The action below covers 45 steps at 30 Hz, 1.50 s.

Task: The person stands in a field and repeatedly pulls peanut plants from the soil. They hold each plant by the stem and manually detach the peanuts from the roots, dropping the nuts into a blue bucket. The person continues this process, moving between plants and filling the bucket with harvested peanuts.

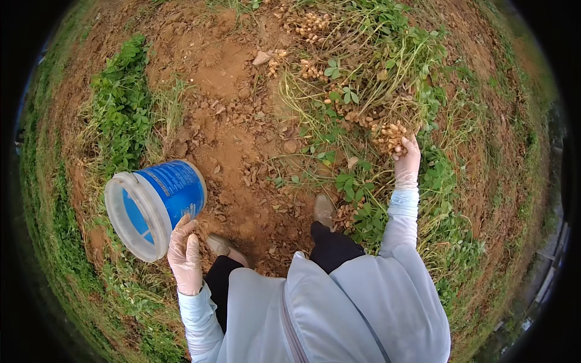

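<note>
My left hand [185,258], in a thin clear glove, is beside the rim of a blue and white plastic bucket [174,183]. Its fingers are slightly curled and apart, and I see nothing held in them. The bucket lies tipped on its side, its mouth towards the lower left. On the right, my gloved right hand [407,156] grips a cluster of peanut pods [388,136] at the lower edge of a heap of uprooted peanut plants [363,77]. More pods [313,22] show on the roots at the heap's upper left.
Reddish soil [227,68] with clods and dry leaves runs between the heap and a row of leafy green plants [122,100] on the left. My shoes [323,209] stand on the soil near the stems. Loose stems and weeds lie along the right.
</note>
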Motion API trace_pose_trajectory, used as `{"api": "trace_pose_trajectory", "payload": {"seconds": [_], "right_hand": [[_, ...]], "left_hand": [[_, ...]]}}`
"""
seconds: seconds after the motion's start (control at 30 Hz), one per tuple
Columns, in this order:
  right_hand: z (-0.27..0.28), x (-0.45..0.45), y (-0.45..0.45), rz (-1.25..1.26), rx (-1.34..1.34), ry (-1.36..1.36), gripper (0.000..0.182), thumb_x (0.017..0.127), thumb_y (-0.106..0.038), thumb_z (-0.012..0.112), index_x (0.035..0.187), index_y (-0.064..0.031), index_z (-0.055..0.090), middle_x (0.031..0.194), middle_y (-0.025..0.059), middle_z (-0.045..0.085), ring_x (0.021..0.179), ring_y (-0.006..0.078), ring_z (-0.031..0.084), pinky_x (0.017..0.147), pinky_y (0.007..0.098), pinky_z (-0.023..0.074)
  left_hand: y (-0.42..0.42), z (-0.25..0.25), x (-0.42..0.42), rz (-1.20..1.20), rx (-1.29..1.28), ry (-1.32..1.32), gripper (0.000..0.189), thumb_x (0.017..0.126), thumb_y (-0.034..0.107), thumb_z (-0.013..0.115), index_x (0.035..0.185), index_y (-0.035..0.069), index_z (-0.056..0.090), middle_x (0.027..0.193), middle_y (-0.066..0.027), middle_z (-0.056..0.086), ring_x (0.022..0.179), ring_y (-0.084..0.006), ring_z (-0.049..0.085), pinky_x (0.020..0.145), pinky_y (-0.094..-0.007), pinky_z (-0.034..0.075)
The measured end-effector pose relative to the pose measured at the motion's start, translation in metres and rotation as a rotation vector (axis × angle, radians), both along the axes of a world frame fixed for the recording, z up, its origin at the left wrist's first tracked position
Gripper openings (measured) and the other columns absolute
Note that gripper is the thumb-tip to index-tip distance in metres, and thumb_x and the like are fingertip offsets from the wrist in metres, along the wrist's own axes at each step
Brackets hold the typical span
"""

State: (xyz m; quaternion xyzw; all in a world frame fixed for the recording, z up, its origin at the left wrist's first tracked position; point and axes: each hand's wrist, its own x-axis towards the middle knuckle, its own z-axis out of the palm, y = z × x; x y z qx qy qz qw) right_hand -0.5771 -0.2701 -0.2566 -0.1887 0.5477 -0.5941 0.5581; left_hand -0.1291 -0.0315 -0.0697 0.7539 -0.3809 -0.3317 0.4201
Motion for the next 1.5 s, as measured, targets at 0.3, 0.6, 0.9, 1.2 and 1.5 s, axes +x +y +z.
{"api": "trace_pose_trajectory", "payload": {"seconds": [0.3, 0.6, 0.9, 1.2, 1.5], "right_hand": [[-0.060, 0.032, 0.001, 0.165, 0.194, -0.117, 0.040, 0.087, -0.011, 0.053, 0.125, -0.0040, 0.041, 0.113, 0.0129, 0.054, 0.096, 0.0242, 0.057, 0.096, 0.0445, 0.0409], [-0.092, 0.025, 0.017, 0.343, 0.473, -0.177, 0.026, 0.089, -0.017, 0.057, 0.113, -0.0074, 0.054, 0.110, 0.0073, 0.059, 0.105, 0.0264, 0.055, 0.093, 0.0447, 0.0436], [-0.085, 0.021, 0.030, 0.403, 0.506, -0.004, 0.047, 0.085, -0.022, 0.061, 0.123, 0.0029, 0.049, 0.119, 0.0182, 0.057, 0.102, 0.0277, 0.058, 0.090, 0.0399, 0.0424], [-0.087, 0.038, 0.003, 0.485, 0.825, 0.206, 0.084, 0.082, -0.056, 0.058, 0.144, -0.0092, 0.025, 0.144, 0.0147, 0.034, 0.129, 0.0289, 0.038, 0.105, 0.0451, 0.0250], [-0.047, 0.049, 0.012, 0.272, 0.410, -0.531, 0.026, 0.085, -0.020, 0.058, 0.107, -0.0062, 0.054, 0.115, 0.0109, 0.056, 0.108, 0.0295, 0.052, 0.100, 0.0499, 0.0367]], "left_hand": [[0.005, -0.001, 0.004, -0.015, 0.033, 0.064, 0.028, 0.090, 0.021, 0.058, 0.110, 0.002, 0.061, 0.125, -0.0152, 0.053, 0.116, -0.0225, 0.049, 0.100, -0.0347, 0.035], [0.000, 0.006, -0.002, -0.040, 0.002, 0.120, 0.026, 0.091, 0.018, 0.057, 0.109, 0.000, 0.060, 0.125, -0.0159, 0.052, 0.114, -0.0231, 0.050, 0.098, -0.0348, 0.039], [0.000, 0.007, 0.001, -0.074, 0.023, 0.097, 0.026, 0.090, 0.017, 0.058, 0.110, 0.000, 0.060, 0.125, -0.0157, 0.052, 0.111, -0.0210, 0.052, 0.095, -0.0322, 0.039], [0.003, 0.007, -0.001, -0.099, 0.037, 0.063, 0.024, 0.090, 0.017, 0.057, 0.107, 0.001, 0.062, 0.122, -0.0156, 0.055, 0.113, -0.0236, 0.051, 0.099, -0.0352, 0.036], [0.007, 0.016, -0.001, -0.121, 0.010, 0.040, 0.026, 0.090, 0.019, 0.057, 0.109, 0.001, 0.061, 0.123, -0.0164, 0.054, 0.113, -0.0245, 0.050, 0.099, -0.0365, 0.036]]}}
